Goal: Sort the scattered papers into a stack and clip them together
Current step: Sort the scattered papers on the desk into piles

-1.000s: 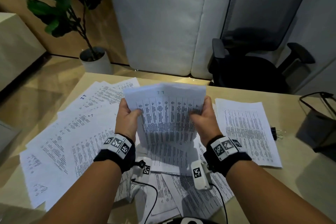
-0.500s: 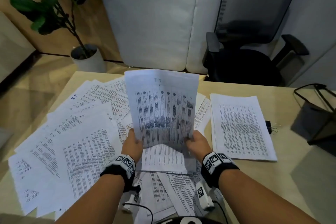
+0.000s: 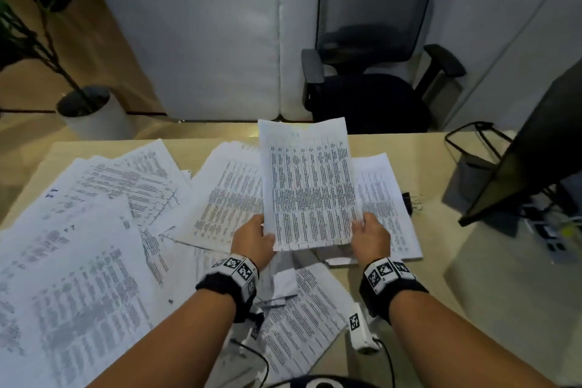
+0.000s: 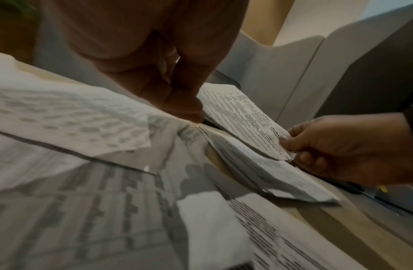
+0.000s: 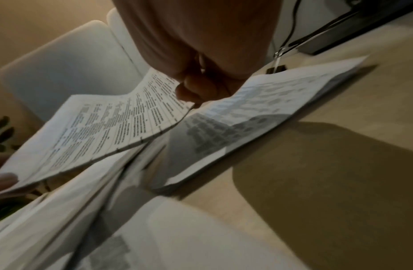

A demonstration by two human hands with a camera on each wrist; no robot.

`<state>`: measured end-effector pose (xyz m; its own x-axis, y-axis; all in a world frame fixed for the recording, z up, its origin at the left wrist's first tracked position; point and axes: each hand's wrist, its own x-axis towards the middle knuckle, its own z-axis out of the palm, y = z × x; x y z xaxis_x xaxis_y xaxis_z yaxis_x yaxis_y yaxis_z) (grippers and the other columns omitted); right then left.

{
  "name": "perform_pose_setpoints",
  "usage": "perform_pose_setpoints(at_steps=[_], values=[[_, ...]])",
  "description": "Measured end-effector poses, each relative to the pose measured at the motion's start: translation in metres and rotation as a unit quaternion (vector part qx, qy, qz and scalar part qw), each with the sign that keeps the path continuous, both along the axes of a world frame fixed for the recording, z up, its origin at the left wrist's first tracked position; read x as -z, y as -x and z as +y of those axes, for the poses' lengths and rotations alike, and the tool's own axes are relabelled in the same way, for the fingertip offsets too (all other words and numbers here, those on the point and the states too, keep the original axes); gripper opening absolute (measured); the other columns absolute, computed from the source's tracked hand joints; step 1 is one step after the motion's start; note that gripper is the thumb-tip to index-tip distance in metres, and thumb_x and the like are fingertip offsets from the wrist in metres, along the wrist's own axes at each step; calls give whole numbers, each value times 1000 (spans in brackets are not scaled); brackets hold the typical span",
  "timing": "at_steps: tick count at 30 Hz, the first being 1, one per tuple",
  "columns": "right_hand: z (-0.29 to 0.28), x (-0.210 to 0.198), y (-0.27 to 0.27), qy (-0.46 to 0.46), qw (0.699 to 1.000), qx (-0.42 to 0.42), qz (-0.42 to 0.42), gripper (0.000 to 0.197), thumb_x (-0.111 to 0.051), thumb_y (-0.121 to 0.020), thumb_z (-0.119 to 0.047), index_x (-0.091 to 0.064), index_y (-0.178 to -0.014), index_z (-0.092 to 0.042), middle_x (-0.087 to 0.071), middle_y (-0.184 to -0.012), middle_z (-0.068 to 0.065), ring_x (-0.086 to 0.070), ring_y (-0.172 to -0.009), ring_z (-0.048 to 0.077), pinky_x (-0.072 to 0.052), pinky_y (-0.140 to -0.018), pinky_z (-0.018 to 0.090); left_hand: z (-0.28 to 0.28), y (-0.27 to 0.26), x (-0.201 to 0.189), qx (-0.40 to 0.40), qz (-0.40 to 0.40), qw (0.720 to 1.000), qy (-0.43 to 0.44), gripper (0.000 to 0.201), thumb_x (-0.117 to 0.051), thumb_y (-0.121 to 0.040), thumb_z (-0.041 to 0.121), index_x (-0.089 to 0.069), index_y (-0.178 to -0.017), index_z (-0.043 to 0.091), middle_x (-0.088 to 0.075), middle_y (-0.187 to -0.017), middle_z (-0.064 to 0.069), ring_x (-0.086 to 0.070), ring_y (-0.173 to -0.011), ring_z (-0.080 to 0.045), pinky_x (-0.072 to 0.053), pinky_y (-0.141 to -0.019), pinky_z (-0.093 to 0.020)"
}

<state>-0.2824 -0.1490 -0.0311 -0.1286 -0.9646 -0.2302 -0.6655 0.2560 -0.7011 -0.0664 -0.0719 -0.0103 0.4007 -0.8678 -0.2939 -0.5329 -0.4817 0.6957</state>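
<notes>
I hold a printed sheet [image 3: 310, 189] by its lower corners above the desk. My left hand [image 3: 255, 239] pinches its lower left corner, my right hand [image 3: 370, 238] its lower right corner. In the left wrist view the sheet [image 4: 244, 117] hangs over a small pile [image 4: 258, 168], with the right hand's fingers [image 4: 290, 138] pinching its edge. The right wrist view shows the same sheet [image 5: 108, 124] curving down from my fingers [image 5: 193, 91]. Scattered papers [image 3: 94, 230] cover the left and middle of the desk. A black binder clip [image 3: 409, 201] lies to the right of the papers.
A dark monitor [image 3: 535, 151] and a black wire stand [image 3: 475, 148] sit at the desk's right. A black office chair [image 3: 371, 82] stands beyond the far edge, and a potted plant [image 3: 91, 110] on the floor at far left. Bare desk [image 3: 441, 246] lies to the right of my right hand.
Both hands slid from the sheet's sides down to its lower corners and carried it to the right, over the pile near the clip. The head view has shifted right, bringing the monitor into sight.
</notes>
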Motion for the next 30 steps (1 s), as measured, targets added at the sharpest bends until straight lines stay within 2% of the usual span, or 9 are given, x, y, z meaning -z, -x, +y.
perform_pose_setpoints(at_steps=[3, 6, 12, 14, 16, 19, 22, 24, 30], values=[[-6, 9, 35, -6, 999, 34, 25, 17, -49, -97, -14, -59, -101, 0, -62, -88, 20, -61, -87, 35, -43, -71, 33, -15, 31, 13, 36, -10, 999, -26, 28, -60, -89, 17, -59, -116, 12, -67, -85, -2, -64, -70, -17, -55, -66, -30], [-9, 12, 66, -7, 997, 65, 30, 19, -50, -96, -10, -63, -103, 2, -64, -98, 23, -61, -92, 35, -42, -75, 31, -25, 58, 20, 53, -13, 997, -52, 23, -61, -88, 22, -62, -109, 13, -61, -72, 4, -59, -65, -13, -40, -54, -20], [-14, 16, 99, -15, 997, 75, 32, 19, -47, -95, -2, -63, -101, 6, -64, -96, 22, -61, -89, 36, -42, -67, 25, -40, 91, 33, 60, -24, 994, -87, 25, -64, -85, 28, -64, -104, 13, -67, -82, 1, -62, -77, -16, -46, -68, -22], [-15, 14, 103, -29, 998, 48, 33, 23, -43, -94, 6, -60, -108, 11, -61, -104, 23, -59, -94, 36, -34, -58, 18, -43, 96, 34, 61, -37, 993, -92, 26, -64, -85, 28, -63, -106, 12, -63, -83, 1, -58, -77, -16, -42, -69, -21], [-16, 11, 107, -47, 997, 30, 53, 30, -43, -93, 5, -56, -120, 6, -56, -117, 24, -55, -103, 37, -30, -65, 15, -46, 100, 35, 60, -40, 992, -102, 27, -65, -84, 27, -63, -105, 11, -64, -84, 0, -59, -79, -17, -44, -70, -22], [-13, 7, 109, -48, 995, 27, 88, 45, -46, -88, -1, -51, -131, -11, -44, -127, 16, -52, -105, 34, -37, -78, 28, -46, 103, 37, 66, -48, 990, -112, 28, -67, -81, 23, -66, -106, 10, -70, -91, -4, -65, -87, -20, -53, -78, -27], [-7, 7, 107, -4, 994, 17, 111, 48, -43, -89, 1, -49, -134, -16, -36, -125, 4, -58, -77, 30, -45, -70, 32, -45, 104, 37, 74, -68, 988, -114, 35, -67, -80, 21, -65, -114, 11, -69, -104, -5, -63, -98, -21, -48, -82, -24], [-7, 6, 103, 5, 992, 5, 128, 45, -42, -91, 0, -52, -132, -17, -36, -127, 2, -57, -71, 28, -45, -68, 32, -43, 103, 36, 67, -64, 990, -106, 44, -67, -80, 21, -59, -123, 10, -67, -109, -4, -62, -102, -20, -45, -83, -22], [-4, 4, 71, -2, 993, -96, 71, 32, -49, -92, -2, -64, -117, -16, -44, -127, 3, -62, -87, 24, -51, -80, 32, -32, 88, 28, 48, -74, 993, -81, 45, -60, -86, 18, -55, -131, 13, -67, -118, -3, -61, -110, -17, -43, -94, -23]])
